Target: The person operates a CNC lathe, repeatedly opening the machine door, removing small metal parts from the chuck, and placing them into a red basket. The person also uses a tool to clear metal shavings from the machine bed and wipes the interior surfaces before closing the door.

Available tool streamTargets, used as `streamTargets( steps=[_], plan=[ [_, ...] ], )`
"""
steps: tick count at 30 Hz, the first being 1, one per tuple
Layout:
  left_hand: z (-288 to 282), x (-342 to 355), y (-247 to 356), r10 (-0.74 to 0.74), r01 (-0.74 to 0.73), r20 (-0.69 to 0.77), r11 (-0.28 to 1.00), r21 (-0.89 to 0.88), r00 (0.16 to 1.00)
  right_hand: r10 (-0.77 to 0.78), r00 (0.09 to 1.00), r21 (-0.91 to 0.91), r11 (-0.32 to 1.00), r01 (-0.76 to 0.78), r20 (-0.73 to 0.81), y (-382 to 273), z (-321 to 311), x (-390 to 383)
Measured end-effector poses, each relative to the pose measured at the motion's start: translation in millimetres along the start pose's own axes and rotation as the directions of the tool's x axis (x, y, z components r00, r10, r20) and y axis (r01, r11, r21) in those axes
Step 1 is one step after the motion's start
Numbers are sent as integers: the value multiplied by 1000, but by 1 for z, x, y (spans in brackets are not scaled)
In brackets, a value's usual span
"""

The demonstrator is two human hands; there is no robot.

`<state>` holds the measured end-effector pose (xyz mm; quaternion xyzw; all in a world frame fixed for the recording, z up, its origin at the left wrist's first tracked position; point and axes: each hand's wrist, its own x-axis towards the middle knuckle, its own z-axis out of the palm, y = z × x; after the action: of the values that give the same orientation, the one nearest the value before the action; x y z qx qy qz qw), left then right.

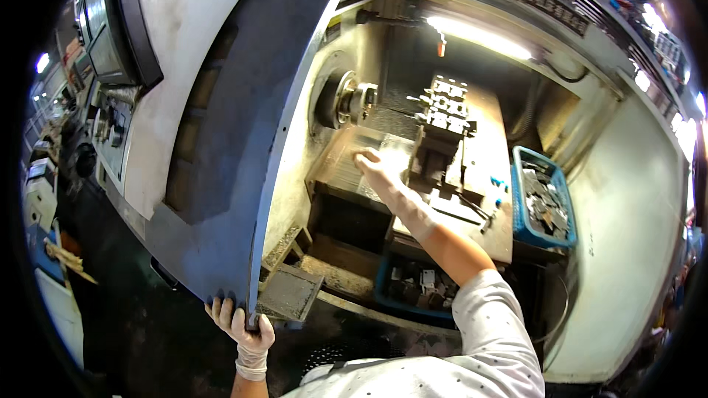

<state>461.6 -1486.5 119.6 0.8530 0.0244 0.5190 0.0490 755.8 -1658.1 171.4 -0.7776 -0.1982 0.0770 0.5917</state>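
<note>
My left hand [247,330], in a pale glove, is wrapped round the lower corner of the blue-grey machine door [254,177]. My gloved right hand [376,169] reaches into the lit inside of a lathe, below and to the right of its spindle chuck [343,99]. The fingers of that hand are curled together; what they hold, if anything, is too small to make out. Right of the chuck, a row of metal tool holders [446,110] stands on the slide. Under the right hand lies a wet, shiny metal cover [346,158].
A blue basket [519,210] with metal pieces stands at the right inside the machine. Another crate of parts [380,280] sits lower, below my right forearm. A flat metal tray [291,291] juts out beside the door edge. A lamp tube [479,37] glows above; a control panel [110,129] is at left.
</note>
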Motion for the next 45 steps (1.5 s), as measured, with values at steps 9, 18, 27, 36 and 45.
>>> streamTargets(
  steps=[9,18,27,36,45],
  plan=[
    [-7,-10,2,-2,10,-64,993,121,998,-62,974,-226,968,112,217,40,-27,54],
    [-4,-13,-7,60,-54,-41,990,130,997,-3,968,-926,290,240,250,68,-133,-65],
    [-8,-12,-5,23,-19,-32,993,117,999,-363,927,-652,680,334,95,43,-112,-34],
    [-3,-2,4,9,-4,-42,994,105,999,-130,736,32,979,202,-665,91,-22,142],
    [-5,-9,-5,28,-21,-54,992,127,998,125,683,408,872,270,-720,110,-20,189]
  ],
)
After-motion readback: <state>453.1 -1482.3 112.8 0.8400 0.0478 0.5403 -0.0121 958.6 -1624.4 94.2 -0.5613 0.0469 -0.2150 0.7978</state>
